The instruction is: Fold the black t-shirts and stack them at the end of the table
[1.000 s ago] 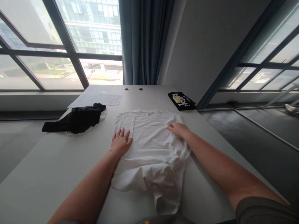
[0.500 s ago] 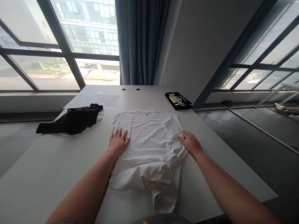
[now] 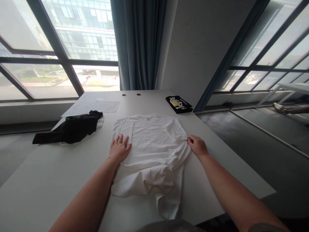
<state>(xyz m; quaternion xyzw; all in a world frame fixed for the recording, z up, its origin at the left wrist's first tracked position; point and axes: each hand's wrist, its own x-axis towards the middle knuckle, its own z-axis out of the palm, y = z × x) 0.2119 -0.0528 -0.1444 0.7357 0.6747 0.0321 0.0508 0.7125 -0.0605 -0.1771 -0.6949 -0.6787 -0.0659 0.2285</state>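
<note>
A white T-shirt lies spread on the table before me, its collar toward the far side. The lower part is bunched and wrinkled, and one flap hangs toward me. My left hand rests flat on the shirt's left side, fingers spread, just below the left sleeve, which lies folded inward. With its fingers closed, my right hand pinches the edge of the right sleeve and draws it out to the right.
The white table carries a crumpled black garment at left and paper sheets behind it. A folded black printed cloth lies at the far right. Windows, a blue curtain and a pillar stand beyond.
My right hand has closed on the right sleeve's edge and pulled it taut. My left hand stays on the shirt. The whole view has shifted slightly.
</note>
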